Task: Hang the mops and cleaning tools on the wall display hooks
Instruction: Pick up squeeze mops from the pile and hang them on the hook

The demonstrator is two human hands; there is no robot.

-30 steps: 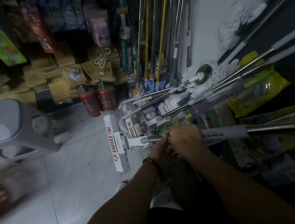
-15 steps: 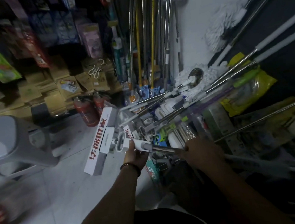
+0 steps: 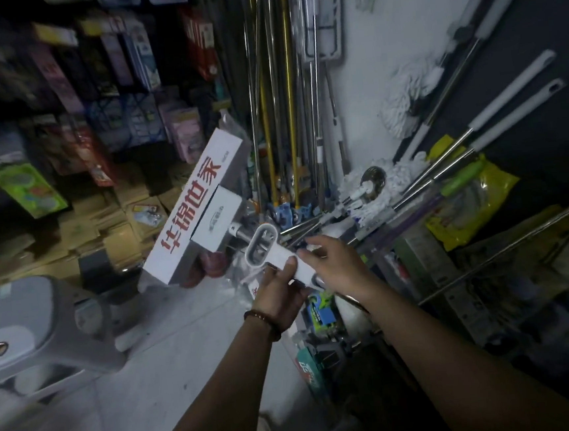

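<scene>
A flat mop is lifted in front of me. Its long white head (image 3: 195,211) carries red characters and tilts up to the left, in front of the shelves. My left hand (image 3: 278,296), with a bead bracelet at the wrist, grips the white neck (image 3: 262,248) just below its oval opening. My right hand (image 3: 335,262) lies over the same white handle a little further back, fingers curled on it. The metal pole runs back under my right forearm and is mostly hidden. No wall hook shows clearly.
Many poles (image 3: 287,112) stand in the corner against the white wall. String mops (image 3: 404,101) and steel handles (image 3: 506,247) lean in from the right over packaged goods (image 3: 471,206). A grey plastic stool (image 3: 28,327) stands at left, with shelves (image 3: 109,76) and cardboard boxes (image 3: 104,214) behind it.
The mop head has risen from near the floor and swung up to the left. My left hand moved onto the white neck; my right hand slid forward along the handle.
</scene>
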